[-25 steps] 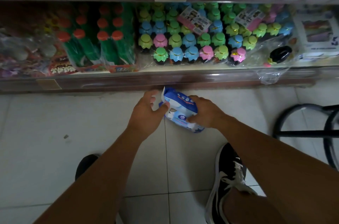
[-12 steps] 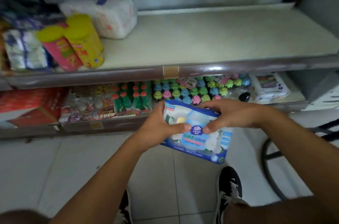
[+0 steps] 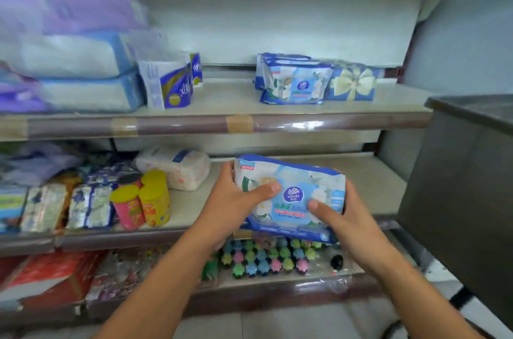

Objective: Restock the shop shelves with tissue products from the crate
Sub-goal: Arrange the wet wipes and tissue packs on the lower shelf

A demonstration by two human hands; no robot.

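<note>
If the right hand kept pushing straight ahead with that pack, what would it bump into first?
Probably nothing soon. The right hand holds the wipes pack before a bare stretch of the middle shelf, so the shelf's back wall would likely come first, though depth is unclear.

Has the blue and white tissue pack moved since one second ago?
Yes. The tissue pack, held by left hand and right hand, went up from the floor, past the bottle shelf.
</note>
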